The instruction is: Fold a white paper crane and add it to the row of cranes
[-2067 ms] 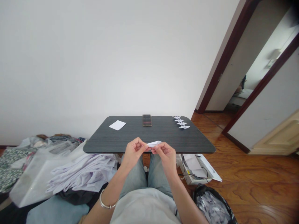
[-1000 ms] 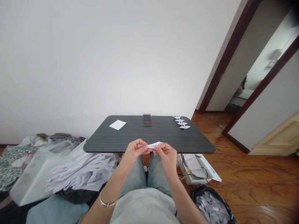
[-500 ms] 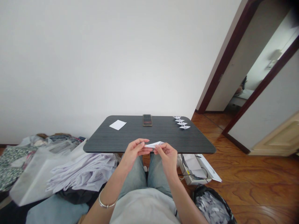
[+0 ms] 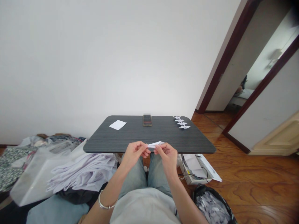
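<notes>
Two bare hands meet just above the near edge of a dark table (image 4: 100, 140), close together but not touching, with one small piece of folded white paper (image 4: 154, 145) stretched between them. The left hand (image 4: 135, 153) pinches the paper's left tip between thumb and fingers; a silver bangle (image 4: 107, 207) circles that forearm. The right hand (image 4: 168, 154) grips the other end, thumb on the near side, with a pale point of paper rising above the fingers. The paper is held in the air, long and narrow, and its finer creases are too small to make out.

Judging from this pose, a folding step is in hand, with the fingertips shaping or sharpening a narrow point. A next crease would call for a steady right-hand hold and light, exact pressure from the left thumb, since thin paper could slip or bend off its line.

Farther out on the table, a flat white sheet (image 4: 118, 124) lies toward the left, a phone (image 4: 147, 120) sits near the middle of the back edge, and four folded paper birds (image 4: 182, 123) stand in a slanting row at the right. Below the tabletop, rumpled clothes (image 4: 84, 172) are heaped on the left; a white box of cables (image 4: 198, 181) and a black bag of paper scraps (image 4: 213, 208) are on the right.
</notes>
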Motion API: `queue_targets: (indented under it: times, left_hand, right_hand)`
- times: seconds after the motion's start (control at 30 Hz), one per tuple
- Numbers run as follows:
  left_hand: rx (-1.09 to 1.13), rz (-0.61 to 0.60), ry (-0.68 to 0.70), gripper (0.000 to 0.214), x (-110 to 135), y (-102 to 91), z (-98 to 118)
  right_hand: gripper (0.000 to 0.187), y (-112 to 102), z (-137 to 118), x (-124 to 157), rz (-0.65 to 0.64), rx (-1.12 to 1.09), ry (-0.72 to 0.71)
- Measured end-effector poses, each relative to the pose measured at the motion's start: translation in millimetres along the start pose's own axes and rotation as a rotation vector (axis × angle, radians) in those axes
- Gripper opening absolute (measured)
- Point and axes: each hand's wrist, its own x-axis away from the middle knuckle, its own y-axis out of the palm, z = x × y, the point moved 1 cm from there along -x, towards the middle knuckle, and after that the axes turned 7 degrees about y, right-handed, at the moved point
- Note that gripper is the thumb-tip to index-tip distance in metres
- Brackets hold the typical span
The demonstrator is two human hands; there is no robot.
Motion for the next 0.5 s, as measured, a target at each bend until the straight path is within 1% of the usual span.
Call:
queue_targets:
  times: [0.27, 0.43, 0.5]
  left_hand:
    - [-0.014, 0.007, 0.055, 0.034, -0.1, 0.5, -6.1]
    - [0.057, 0.001, 0.042, 0.043, 0.8, 0.4, -3.4]
    - [0.059, 0.009, 0.053, 0.041, 1.0, 0.6, -1.6]
  right_hand:
    - [0.017, -0.1, 0.8, -1.3, -0.002, -0.016, 0.009]
    - [0.018, -0.6, 0.0, -1.6, 0.015, -0.017, 0.002]
    - [0.019, -0.5, 0.8, -1.9, 0.016, -0.024, 0.007]
